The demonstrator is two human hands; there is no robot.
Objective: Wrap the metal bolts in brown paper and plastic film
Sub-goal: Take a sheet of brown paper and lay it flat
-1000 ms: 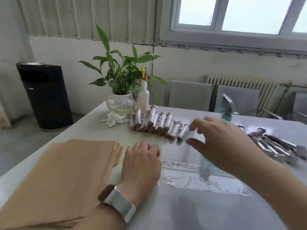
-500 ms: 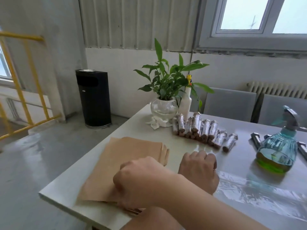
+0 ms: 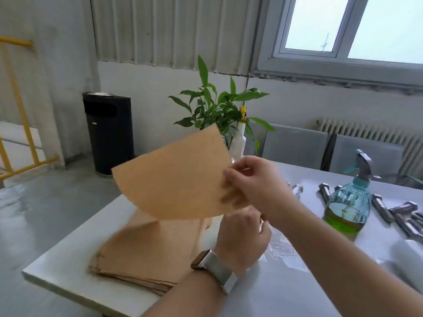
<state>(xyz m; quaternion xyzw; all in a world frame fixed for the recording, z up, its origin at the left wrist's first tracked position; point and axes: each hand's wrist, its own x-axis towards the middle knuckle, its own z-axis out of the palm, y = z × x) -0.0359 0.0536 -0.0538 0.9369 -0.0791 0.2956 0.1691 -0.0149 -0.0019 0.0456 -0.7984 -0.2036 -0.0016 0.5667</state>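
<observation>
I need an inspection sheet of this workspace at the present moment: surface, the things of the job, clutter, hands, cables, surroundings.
Surface: pale grey table, glossy.
Job's things: one brown paper sheet lifted in the air; paper stack near the table's left corner; plastic film lying flat; metal bolts at the right edge.
Clutter: spray bottle with green liquid; white bottle; potted plant.
Hands: right hand pinches the sheet's edge; left hand, watch on its wrist, is low beside the stack, its fingers hidden.
Cables: nothing seen.
Surroundings: black bin, radiator, window, yellow railing.
</observation>
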